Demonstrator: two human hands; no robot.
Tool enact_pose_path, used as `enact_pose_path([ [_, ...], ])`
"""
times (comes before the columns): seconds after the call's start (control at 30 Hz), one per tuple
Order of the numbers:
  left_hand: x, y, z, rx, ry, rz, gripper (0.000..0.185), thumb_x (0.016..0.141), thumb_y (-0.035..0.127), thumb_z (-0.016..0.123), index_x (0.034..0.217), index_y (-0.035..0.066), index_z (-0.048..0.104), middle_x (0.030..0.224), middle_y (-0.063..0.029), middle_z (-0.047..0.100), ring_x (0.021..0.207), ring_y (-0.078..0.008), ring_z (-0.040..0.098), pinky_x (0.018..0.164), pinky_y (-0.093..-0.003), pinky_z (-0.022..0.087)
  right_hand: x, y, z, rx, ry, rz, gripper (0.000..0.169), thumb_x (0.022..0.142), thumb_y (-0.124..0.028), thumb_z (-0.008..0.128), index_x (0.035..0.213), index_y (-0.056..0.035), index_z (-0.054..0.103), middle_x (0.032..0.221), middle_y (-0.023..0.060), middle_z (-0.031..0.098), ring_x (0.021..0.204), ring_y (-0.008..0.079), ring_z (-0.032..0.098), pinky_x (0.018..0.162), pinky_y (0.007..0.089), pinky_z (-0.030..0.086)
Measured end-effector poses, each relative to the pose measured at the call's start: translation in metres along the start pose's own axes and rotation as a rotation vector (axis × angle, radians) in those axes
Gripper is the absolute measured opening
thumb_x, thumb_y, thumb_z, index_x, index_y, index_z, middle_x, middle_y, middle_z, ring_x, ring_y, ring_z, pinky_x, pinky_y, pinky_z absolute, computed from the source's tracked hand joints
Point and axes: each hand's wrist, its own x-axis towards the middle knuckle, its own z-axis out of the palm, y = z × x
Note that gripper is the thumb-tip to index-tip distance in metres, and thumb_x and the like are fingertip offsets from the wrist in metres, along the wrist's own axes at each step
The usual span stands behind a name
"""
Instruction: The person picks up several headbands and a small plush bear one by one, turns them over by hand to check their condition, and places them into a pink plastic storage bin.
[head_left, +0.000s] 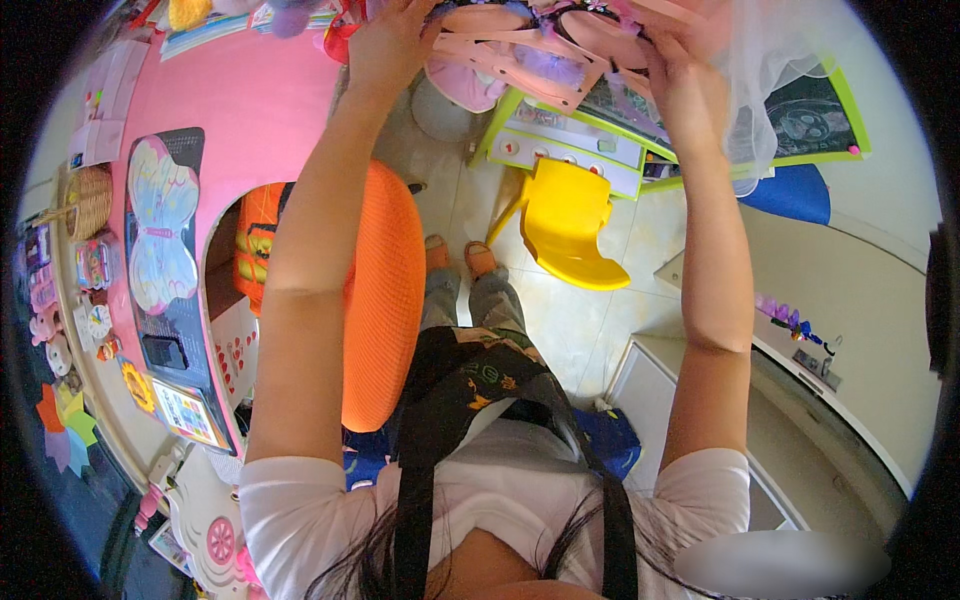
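Both arms reach up and forward to the top edge of the view. My left hand (394, 37) is at the left end of a pink hanging organizer (517, 67) with clear windows, and its fingers are partly cut off by the picture's edge. On the organizer's right side is my right hand (686, 75), its fingers bent against the pink material and blurred. Headbands and purple-blue hair ornaments (555, 64) show in and about the organizer. White tulle (757, 97) hangs just right of my right hand. Whether either hand grips the organizer cannot be told.
A pink desk (247, 97) with a butterfly-shaped mat (163, 225) lies on the left, an orange mesh chair back (386, 300) beside it. Ahead stand a yellow child's chair (562, 217) and a green-framed chalkboard (806, 116). At the right is a pale cabinet (847, 300).
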Motion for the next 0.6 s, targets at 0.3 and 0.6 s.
enact_pose_path([
  [0.3,-0.015,0.007,0.008,-0.007,0.155,0.005,0.021,0.082,0.014,0.055,0.102,0.011,0.057,0.089,-0.0133,0.060,0.077,-0.0333,0.060,0.065,-0.0410,0.048,-0.005,0.002,-0.010,0.188,0.049,0.043,0.018,0.080,-0.022,0.063,0.096,-0.0153,0.061,0.090,0.0062,0.062,0.074,0.0278,0.062,0.061,0.0351,0.049],
  [0.6,0.010,-0.003,-0.004,-0.077,0.155,0.066,0.021,0.079,0.008,0.053,0.100,0.009,0.058,0.085,-0.0149,0.062,0.075,-0.0337,0.061,0.065,-0.0425,0.048,0.008,0.000,-0.015,0.345,-0.068,0.086,0.014,0.080,-0.007,0.057,0.093,-0.0040,0.059,0.090,0.0178,0.059,0.083,0.0346,0.059,0.067,0.0395,0.050],
])
